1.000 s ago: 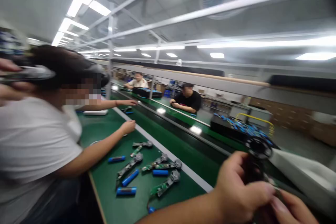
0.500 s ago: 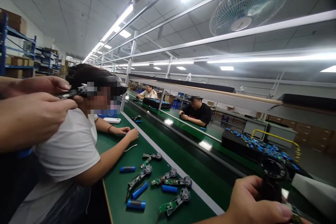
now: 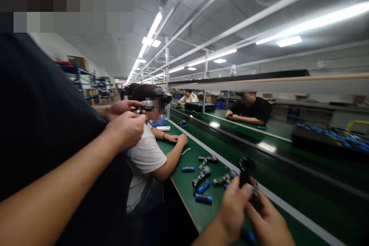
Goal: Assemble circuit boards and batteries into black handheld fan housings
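Observation:
My left hand (image 3: 234, 208) and my right hand (image 3: 268, 223) are low in the view, both closed round a black motor-and-circuit-board part (image 3: 246, 170). Its round black head sticks up above my fingers. The hands hover over the green bench (image 3: 184, 186) beside the white line. Just left of them lie blue battery cells (image 3: 203, 198) and several more board-and-motor parts (image 3: 201, 176).
A person in a dark shirt (image 3: 43, 123) stands close at my left, hands at the headset of a seated co-worker in white (image 3: 145, 153). Beyond the bench run a conveyor (image 3: 259, 150), a black tray of blue cells (image 3: 331, 138), and more seated workers.
The view has swung left and down. My hands with the part now sit nearer the centre. The standing person's arm and body have come to fill the left side.

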The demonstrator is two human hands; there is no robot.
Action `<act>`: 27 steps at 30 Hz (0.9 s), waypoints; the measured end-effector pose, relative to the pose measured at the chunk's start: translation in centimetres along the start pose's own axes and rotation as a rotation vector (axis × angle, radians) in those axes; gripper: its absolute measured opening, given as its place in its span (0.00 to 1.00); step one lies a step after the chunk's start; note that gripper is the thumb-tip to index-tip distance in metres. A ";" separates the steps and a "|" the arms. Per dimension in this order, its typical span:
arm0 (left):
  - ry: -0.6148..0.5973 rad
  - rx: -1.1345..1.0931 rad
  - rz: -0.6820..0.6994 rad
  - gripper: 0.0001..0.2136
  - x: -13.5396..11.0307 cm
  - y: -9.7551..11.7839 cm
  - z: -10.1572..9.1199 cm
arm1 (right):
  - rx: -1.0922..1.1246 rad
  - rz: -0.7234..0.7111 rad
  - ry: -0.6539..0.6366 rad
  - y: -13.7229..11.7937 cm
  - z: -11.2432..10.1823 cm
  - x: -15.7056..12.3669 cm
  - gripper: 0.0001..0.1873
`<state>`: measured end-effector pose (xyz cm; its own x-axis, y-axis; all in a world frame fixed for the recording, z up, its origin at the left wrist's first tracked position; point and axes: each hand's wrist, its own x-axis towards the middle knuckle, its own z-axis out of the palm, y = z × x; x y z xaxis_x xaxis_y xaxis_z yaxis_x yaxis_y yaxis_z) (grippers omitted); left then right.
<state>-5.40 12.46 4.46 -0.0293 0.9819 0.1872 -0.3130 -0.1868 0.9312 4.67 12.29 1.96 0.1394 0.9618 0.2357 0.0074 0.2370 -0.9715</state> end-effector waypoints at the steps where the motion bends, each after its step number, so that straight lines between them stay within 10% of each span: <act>1: 0.018 0.076 0.002 0.39 -0.4 0.2 -1.1 | 0.045 0.046 -0.013 -0.6 1.2 -0.6 0.27; 4: 0.009 0.326 0.012 0.32 0.3 0.2 -4.0 | 0.282 0.057 -0.139 -2.1 2.5 -0.2 0.19; 8: -0.091 0.735 -0.008 0.19 3.7 -1.4 -6.5 | 0.337 0.089 -0.075 -2.9 -0.9 2.5 0.18; 15: -0.265 1.138 -0.179 0.16 6.7 -5.3 -3.5 | 0.428 0.045 -0.035 -3.7 -5.5 4.5 0.22; 21: -0.201 0.731 -0.184 0.14 8.5 -4.3 -0.6 | 0.433 0.028 -0.052 -3.8 -5.5 4.6 0.24; 27: -0.155 -0.022 -0.012 0.23 4.4 0.7 1.0 | 0.416 -0.019 -0.168 -5.1 -4.2 2.6 0.28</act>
<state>-4.75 16.65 6.25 0.1214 0.9671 0.2236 -0.3332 -0.1725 0.9269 9.16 12.98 7.45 -0.0198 0.9576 0.2876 -0.3955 0.2567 -0.8819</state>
